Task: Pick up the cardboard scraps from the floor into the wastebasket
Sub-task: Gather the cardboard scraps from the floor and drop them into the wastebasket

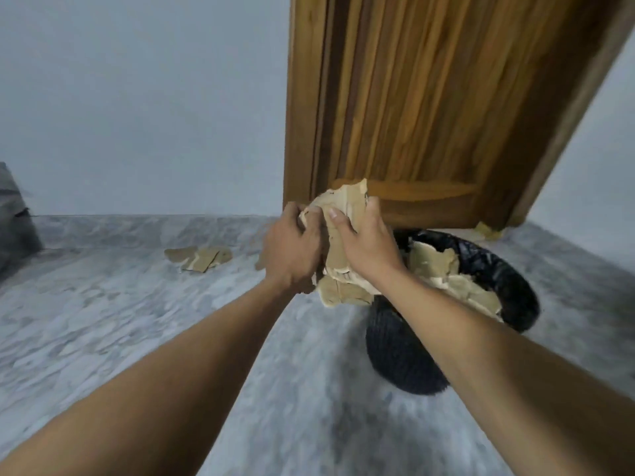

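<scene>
The bin stands below and just right of our hands, its mouth under our right wrist, cardboard inside. Our left hand and right hand both grip one wad, its long axis upright. Our right hand is nearer the bin, so the drop goes rightward and down. Loose scraps lie on the floor, well left of our left hand.
</scene>
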### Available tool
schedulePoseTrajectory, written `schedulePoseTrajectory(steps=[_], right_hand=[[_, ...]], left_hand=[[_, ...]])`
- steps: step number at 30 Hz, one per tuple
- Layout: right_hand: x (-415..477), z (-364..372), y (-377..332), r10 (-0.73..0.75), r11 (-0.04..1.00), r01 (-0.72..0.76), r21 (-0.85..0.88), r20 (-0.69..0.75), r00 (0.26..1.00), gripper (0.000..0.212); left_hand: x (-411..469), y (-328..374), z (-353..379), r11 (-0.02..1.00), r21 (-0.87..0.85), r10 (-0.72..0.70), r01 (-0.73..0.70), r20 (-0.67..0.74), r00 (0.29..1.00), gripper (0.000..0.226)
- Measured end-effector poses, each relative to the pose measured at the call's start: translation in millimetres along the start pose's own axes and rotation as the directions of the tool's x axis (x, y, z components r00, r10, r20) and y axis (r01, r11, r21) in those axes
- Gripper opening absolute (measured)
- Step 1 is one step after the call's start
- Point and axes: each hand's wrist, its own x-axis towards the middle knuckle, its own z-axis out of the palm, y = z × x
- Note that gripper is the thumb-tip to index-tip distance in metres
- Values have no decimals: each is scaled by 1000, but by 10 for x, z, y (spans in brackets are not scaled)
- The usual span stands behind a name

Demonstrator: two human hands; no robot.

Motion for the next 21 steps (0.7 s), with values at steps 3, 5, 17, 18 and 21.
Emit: schedulePoseTrajectory(steps=[3,5,17,18,21], right_hand=[[269,-672,199,53,997,-56,-50,-64,997,52],[440,-1036,387,103,992,-112,-66,-125,987,55],[778,-1639,1419,433,873,-463,-151,-195,880,64],[775,-1639,1391,434,875,-465,-135,-207,877,64],[800,-1626,1295,400,893,-434,-122,-227,888,55]], left_hand=[[119,445,584,994,-62,98,-94,68,993,36],[151,716,974,986,-86,152,-143,111,982,38],[-43,803,1975,930,235,155,-283,448,881,41],[5,771,1919,924,256,146,-284,450,881,39],[159,651,1763,942,241,106,-234,450,887,28]])
